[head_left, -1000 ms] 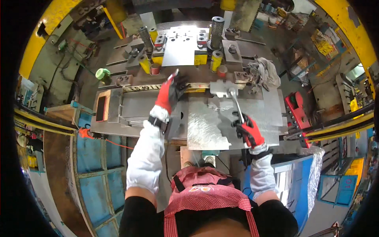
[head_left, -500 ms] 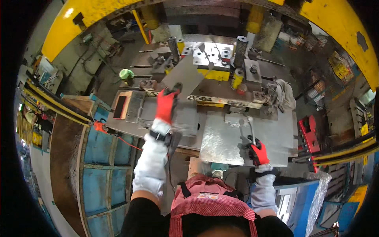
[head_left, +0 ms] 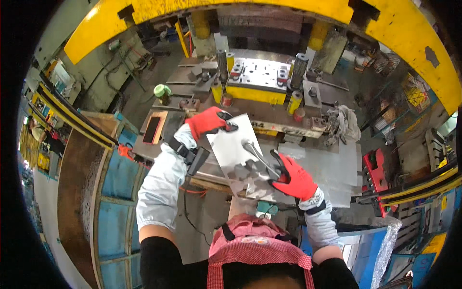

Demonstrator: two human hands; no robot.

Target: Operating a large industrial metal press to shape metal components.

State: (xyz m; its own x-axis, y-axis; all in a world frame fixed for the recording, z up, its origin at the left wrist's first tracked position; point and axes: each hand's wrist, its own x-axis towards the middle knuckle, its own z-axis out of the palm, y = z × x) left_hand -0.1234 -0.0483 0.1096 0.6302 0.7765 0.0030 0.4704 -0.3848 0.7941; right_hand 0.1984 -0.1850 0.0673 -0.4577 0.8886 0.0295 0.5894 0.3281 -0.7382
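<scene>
A thin, shiny rectangular metal sheet is tilted up in front of me above the bench. My left hand, in a red and black glove, grips its upper left edge. My right hand, gloved alike, is closed around a slim metal rod tool with a rounded end. The tool's rounded end lies over the face of the sheet; whether it touches cannot be made out. Dark reflections show on the sheet's lower part. Behind it, the pile of sheets on the bench is mostly hidden.
Ahead stands a press die on a yellow base, between dark guide posts. More flat metal sheet covers the bench at right, near a grey rag. A yellow press frame arches overhead. A blue-panelled crate stands left.
My left hand has brought the sheet from near the die back toward me, turning it. My right hand has risen from the bench sheet, swinging the rod tool left over the held sheet.
</scene>
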